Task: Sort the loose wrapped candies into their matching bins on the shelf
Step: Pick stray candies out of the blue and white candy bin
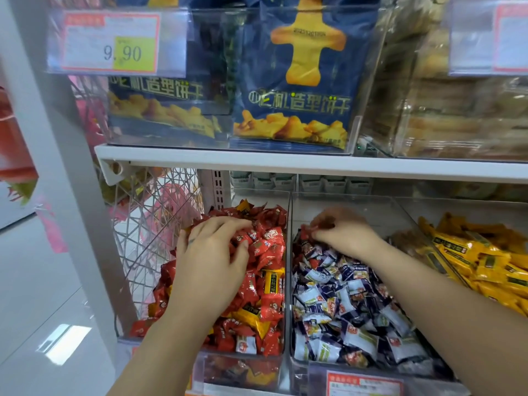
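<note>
Blue-and-white candies (354, 310) fill the middle clear bin (291, 281) right under the camera, and the right hand (343, 232) is in at its far end, fingers bunched, pinching a red candy (323, 224) there. Next door, red candies (263, 252) heap the left bin (245, 367), a few yellow ones (271, 281) mixed in; the left hand (211, 252) rests on top, fingers loosely spread. Yellow packs (483, 261) sit farther right.
</note>
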`<state>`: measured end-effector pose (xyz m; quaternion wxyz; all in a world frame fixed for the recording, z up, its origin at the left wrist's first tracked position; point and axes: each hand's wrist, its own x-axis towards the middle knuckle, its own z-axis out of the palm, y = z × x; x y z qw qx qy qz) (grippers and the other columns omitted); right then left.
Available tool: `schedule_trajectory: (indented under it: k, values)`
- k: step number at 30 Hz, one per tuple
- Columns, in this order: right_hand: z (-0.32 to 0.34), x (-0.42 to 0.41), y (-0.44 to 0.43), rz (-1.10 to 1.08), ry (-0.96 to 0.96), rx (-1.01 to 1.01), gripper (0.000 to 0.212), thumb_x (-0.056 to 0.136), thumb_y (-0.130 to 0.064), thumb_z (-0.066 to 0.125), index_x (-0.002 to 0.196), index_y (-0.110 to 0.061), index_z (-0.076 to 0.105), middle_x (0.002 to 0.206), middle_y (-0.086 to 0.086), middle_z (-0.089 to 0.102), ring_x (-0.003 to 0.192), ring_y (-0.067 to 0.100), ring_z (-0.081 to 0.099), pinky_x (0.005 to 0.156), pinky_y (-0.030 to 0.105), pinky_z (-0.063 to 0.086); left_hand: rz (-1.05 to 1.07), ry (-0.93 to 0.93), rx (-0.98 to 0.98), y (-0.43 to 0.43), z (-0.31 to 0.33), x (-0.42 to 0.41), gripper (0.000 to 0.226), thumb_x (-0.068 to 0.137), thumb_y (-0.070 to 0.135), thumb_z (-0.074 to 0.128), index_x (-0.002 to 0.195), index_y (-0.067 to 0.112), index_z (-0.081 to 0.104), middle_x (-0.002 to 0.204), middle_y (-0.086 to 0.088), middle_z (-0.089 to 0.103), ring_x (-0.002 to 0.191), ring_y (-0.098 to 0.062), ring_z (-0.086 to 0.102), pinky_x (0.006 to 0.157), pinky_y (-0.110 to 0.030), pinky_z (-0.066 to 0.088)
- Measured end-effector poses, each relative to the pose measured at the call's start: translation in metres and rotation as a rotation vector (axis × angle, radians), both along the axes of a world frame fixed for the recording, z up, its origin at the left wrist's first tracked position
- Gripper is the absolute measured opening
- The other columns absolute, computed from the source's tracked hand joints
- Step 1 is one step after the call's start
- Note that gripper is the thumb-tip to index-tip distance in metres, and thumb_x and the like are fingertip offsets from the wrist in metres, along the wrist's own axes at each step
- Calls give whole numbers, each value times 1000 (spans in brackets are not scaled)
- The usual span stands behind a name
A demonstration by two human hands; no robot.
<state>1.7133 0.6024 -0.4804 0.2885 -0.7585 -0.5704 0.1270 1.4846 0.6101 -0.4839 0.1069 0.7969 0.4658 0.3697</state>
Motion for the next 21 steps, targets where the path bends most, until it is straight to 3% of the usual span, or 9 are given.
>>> schedule_trajectory:
  k: [3, 5, 7, 9, 10, 12, 17, 21]
  values:
    - [19, -20, -7, -28, 192, 325, 13, 86, -20, 66, 88, -31, 59, 86, -15, 60, 73, 2, 57, 53, 8, 41, 22, -32, 21, 1, -1, -1, 28, 87, 21, 61, 113, 31, 64, 115, 14, 58, 115, -17, 50, 105, -57, 30]
    - [31, -38, -8, 128, 255, 363, 17, 85, -19, 67, 94, -32, 62, 88, -18, 61, 79, -1, 60, 57, 0, 40, 36, -45, 32, 0, -2, 0, 28, 87, 20, 61, 112, 31, 65, 113, 15, 57, 115, -17, 50, 105, -57, 30]
    - [37, -47, -5, 267, 151, 265, 26, 88, -21, 64, 112, -31, 62, 94, -11, 66, 83, 6, 63, 59, -7, 34, 44, -47, 37, -1, -2, 1, 27, 87, 20, 61, 112, 32, 65, 111, 18, 54, 115, -16, 49, 107, -57, 27]
    - [37, -40, 2, 248, 90, 228, 30, 91, -22, 59, 119, -34, 59, 97, -5, 68, 83, 13, 64, 62, 1, 41, 44, -36, 25, -2, -2, 0, 26, 88, 22, 60, 112, 33, 64, 112, 19, 53, 117, -14, 47, 109, -55, 24]
    - [34, -31, 5, 203, 98, 237, 30, 93, -22, 57, 121, -33, 59, 105, -5, 67, 86, 13, 62, 66, 9, 46, 40, -28, 14, -2, -3, 0, 26, 89, 23, 59, 113, 34, 63, 114, 18, 53, 118, -14, 45, 109, -54, 23]
    - [26, -8, 10, 109, 95, 222, 30, 94, -18, 54, 122, -26, 59, 121, -6, 62, 95, 6, 56, 71, 11, 43, 20, -3, -12, -2, -4, 0, 28, 90, 24, 59, 115, 34, 62, 117, 16, 54, 119, -13, 44, 110, -54, 23]
    - [-7, 26, 23, 11, 86, -14, 34, 93, -11, 55, 127, -16, 56, 127, 1, 59, 107, 13, 57, 85, 20, 43, 2, 83, -65, 0, -6, 0, 31, 92, 29, 55, 121, 39, 57, 124, 18, 51, 125, -10, 40, 113, -52, 19]
    - [-16, 28, 30, 75, -116, -129, 41, 91, -12, 59, 132, -16, 52, 135, 2, 54, 120, 17, 52, 95, 19, 35, 10, 87, -64, 0, -6, 3, 31, 92, 29, 55, 121, 39, 58, 122, 20, 50, 125, -10, 39, 114, -51, 18]
